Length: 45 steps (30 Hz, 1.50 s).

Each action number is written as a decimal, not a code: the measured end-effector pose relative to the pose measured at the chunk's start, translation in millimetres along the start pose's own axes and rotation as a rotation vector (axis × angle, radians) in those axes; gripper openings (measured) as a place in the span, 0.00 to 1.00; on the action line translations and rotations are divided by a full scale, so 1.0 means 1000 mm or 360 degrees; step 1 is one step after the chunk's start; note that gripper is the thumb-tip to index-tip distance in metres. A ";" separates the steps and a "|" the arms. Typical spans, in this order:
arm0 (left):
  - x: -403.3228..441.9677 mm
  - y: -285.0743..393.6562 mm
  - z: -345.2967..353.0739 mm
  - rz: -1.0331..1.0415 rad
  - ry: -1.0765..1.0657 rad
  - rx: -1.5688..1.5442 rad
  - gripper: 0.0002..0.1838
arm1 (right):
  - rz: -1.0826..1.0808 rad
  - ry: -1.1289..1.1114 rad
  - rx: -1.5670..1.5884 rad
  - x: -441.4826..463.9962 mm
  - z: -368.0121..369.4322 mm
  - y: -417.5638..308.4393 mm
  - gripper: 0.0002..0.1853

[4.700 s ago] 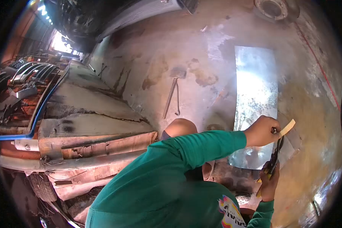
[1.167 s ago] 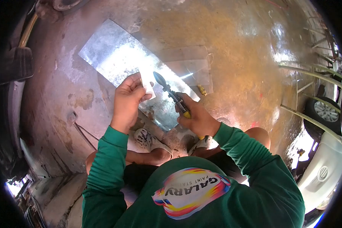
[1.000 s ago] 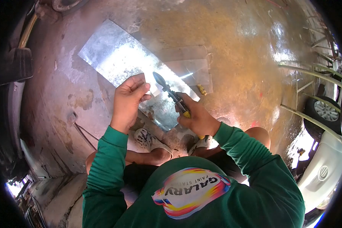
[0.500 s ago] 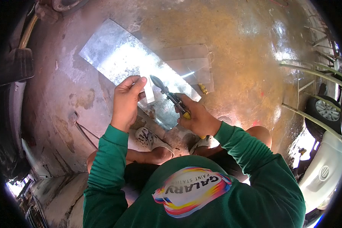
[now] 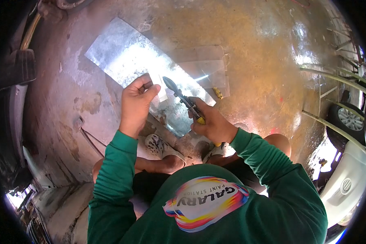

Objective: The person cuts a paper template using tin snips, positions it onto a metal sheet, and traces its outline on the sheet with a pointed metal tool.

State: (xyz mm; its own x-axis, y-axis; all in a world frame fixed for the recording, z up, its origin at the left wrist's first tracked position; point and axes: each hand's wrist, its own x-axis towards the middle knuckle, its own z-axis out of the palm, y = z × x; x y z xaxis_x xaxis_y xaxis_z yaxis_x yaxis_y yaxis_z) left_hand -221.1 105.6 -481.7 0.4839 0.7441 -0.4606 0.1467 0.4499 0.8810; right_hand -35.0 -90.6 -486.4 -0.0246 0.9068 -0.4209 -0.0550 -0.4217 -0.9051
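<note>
Between the thumb and fingers of my left hand [image 5: 138, 103] is a small pale strip of sheet metal [image 5: 162, 94], held upright over the larger sheet. My right hand [image 5: 212, 123] grips a pair of tin snips [image 5: 182, 97] with dark blades and yellow handles. The blade tips point up and left, close to the strip's right edge; whether they touch it I cannot tell. Beneath both hands a long, shiny metal sheet [image 5: 110, 44] lies slantwise on the floor, with bright glare across its middle.
A flat translucent sheet [image 5: 203, 55] lies beyond the metal, with a small yellow object [image 5: 218, 93] at its edge. My shoes [image 5: 160, 147] are just below the metal. Pale green bars [image 5: 333, 77], a wheel [image 5: 349, 118] and a white car bumper [image 5: 345, 183] stand at right.
My left hand has turned slightly and raised the strip a little. The snips have shifted slightly right and up, their blades still beside the strip.
</note>
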 end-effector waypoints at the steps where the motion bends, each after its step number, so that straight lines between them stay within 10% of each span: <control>1: 0.000 0.000 0.000 0.0055 0.0017 0.0047 0.23 | -0.0039 0.0007 0.0005 0.000 0.000 0.001 0.38; 9: 0.001 0.004 0.009 0.0193 0.0058 0.0084 0.31 | -0.0007 -0.0011 -0.0057 0.000 -0.001 0.004 0.37; 17: -0.006 0.016 0.003 -0.0091 0.0155 0.0011 0.11 | 0.0021 -0.0015 0.0010 0.000 0.000 0.006 0.39; 45: -0.005 0.010 0.004 0.0056 0.0038 0.0067 0.11 | -0.0073 0.0065 -0.0059 0.001 0.001 0.001 0.41</control>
State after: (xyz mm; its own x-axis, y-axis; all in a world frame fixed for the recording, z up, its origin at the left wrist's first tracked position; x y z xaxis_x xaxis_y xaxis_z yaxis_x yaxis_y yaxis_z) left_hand -218.6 103.9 -470.0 0.4689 0.7708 -0.4312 0.1665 0.4023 0.9003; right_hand -36.1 -90.4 -487.7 0.0180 0.9246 -0.3806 -0.0181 -0.3803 -0.9247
